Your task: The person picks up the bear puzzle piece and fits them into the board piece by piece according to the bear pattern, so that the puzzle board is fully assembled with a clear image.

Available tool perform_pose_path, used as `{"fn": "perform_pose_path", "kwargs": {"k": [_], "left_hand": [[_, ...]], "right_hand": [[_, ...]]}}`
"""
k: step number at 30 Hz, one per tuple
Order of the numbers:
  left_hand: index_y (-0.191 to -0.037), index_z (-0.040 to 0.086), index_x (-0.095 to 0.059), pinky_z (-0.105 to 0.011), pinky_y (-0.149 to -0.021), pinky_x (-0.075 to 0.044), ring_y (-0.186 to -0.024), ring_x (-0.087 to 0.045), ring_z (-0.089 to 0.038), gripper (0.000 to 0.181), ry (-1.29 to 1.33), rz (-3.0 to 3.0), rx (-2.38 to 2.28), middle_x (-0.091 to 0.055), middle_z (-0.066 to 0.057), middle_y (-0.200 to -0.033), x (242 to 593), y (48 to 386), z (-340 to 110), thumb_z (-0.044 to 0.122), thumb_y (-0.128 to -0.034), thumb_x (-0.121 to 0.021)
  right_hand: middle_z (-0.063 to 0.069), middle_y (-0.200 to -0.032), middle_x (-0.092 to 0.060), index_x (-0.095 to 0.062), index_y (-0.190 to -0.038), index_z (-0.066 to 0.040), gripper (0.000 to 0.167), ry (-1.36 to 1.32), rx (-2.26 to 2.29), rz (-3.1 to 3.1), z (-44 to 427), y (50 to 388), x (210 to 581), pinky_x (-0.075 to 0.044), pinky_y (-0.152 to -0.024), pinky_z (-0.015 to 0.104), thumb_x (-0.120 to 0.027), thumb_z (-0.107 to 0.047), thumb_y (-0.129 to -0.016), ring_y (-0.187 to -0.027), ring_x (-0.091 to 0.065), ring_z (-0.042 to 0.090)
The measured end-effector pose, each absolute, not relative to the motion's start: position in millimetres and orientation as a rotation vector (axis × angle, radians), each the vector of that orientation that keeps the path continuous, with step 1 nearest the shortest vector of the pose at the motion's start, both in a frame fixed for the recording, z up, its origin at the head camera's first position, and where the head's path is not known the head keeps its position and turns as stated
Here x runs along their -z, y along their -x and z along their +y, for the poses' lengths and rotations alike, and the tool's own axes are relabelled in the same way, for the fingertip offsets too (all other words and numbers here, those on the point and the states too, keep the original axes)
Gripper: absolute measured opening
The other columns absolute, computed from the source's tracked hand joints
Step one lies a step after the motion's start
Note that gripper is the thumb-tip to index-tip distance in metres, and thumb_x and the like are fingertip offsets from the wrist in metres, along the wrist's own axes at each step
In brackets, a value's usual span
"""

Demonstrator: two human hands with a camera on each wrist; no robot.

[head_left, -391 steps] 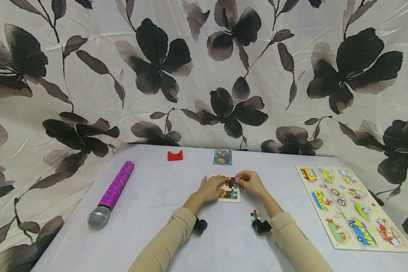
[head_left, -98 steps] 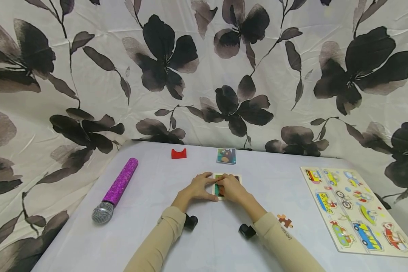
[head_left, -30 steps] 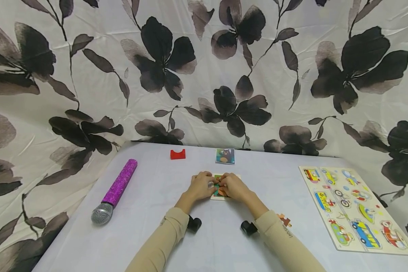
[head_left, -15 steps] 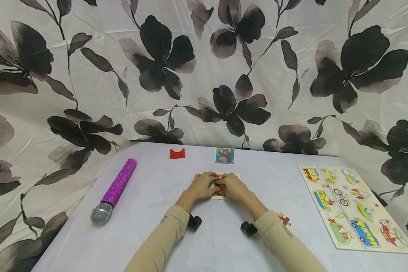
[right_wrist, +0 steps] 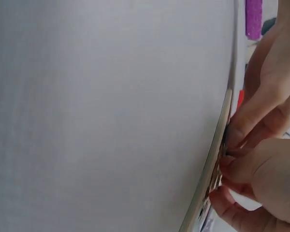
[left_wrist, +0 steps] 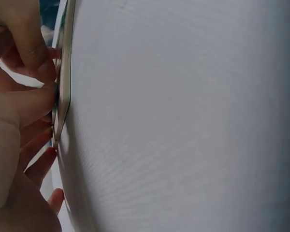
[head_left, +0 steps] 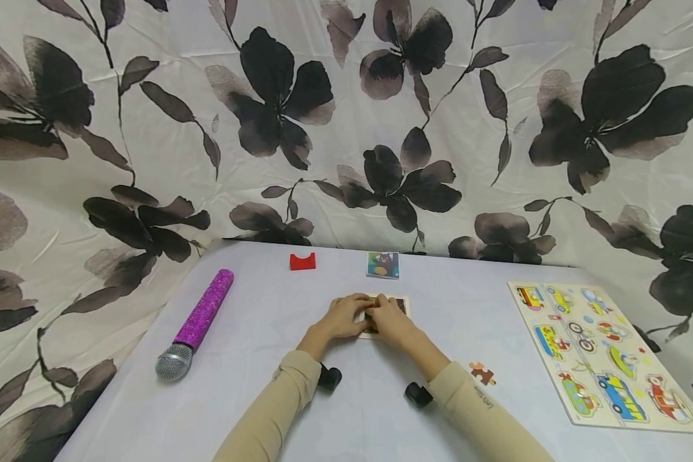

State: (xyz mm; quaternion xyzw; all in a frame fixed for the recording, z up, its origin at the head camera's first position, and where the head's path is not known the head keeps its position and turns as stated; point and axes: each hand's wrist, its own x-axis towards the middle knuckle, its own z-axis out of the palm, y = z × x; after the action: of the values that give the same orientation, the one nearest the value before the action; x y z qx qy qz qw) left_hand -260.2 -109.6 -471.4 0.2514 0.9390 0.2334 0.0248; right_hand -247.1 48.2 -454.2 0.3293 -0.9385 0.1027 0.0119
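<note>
A small jigsaw puzzle board (head_left: 407, 307) with a cream border lies at mid-table, mostly covered by both hands. My left hand (head_left: 344, 317) rests at its left side, thumb and fingertips touching the board, fingers bent loosely. The right hand (head_left: 394, 323) reaches over the board from the right. Its thumb and curled fingers pinch at a puzzle piece close to the left fingertips; the piece is largely hidden. In the left wrist view, the board edge (left_wrist: 66, 72) is seen from the side, right hand (left_wrist: 21, 41) above, left hand (left_wrist: 24, 130) below. One loose brown-orange puzzle piece (head_left: 482, 373) lies by the right sleeve.
Behind the board lies a small bear picture card (head_left: 383, 264), with a red notched piece (head_left: 303, 262) to its left. A purple glitter microphone (head_left: 195, 324) lies at left. A large vehicle puzzle board (head_left: 606, 356) lies at right. Both wrists carry black cameras (head_left: 418, 394).
Since thirteen seconds ago, the pieces near the right wrist are gone and one brown piece lies farther right. In the last half second the right hand shifts slightly, baring the board's upper right corner.
</note>
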Motion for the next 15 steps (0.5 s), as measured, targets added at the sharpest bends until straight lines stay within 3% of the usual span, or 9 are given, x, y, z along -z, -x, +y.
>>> {"fn": "perform_pose_path", "kwargs": {"k": [6, 15], "left_hand": [[-0.132, 0.003, -0.053, -0.056, -0.104, -0.029, -0.13, -0.041, -0.031, 0.052, -0.738, 2.866, -0.751, -0.046, -0.014, -0.139, 470, 260, -108, 0.023, -0.086, -0.067], [-0.133, 0.002, -0.052, -0.056, -0.105, -0.029, -0.131, -0.039, -0.034, 0.053, -0.766, 2.835, -0.743, -0.045, -0.017, -0.141, 469, 260, -109, 0.023, -0.0866, -0.067]], "right_hand": [[0.02, -0.111, -0.06, -0.067, -0.111, 0.003, 0.027, -1.096, -0.559, -2.892, 54, 253, 456, -0.043, -0.09, 0.047, -0.067, -0.007, -0.086, -0.104, -0.054, 0.033], [0.017, -0.104, -0.058, -0.068, -0.108, 0.005, 0.025, -1.101, -0.695, -2.886, 61, 255, 457, -0.045, -0.079, 0.042, -0.068, -0.005, -0.084, -0.091, -0.053, 0.03]]}}
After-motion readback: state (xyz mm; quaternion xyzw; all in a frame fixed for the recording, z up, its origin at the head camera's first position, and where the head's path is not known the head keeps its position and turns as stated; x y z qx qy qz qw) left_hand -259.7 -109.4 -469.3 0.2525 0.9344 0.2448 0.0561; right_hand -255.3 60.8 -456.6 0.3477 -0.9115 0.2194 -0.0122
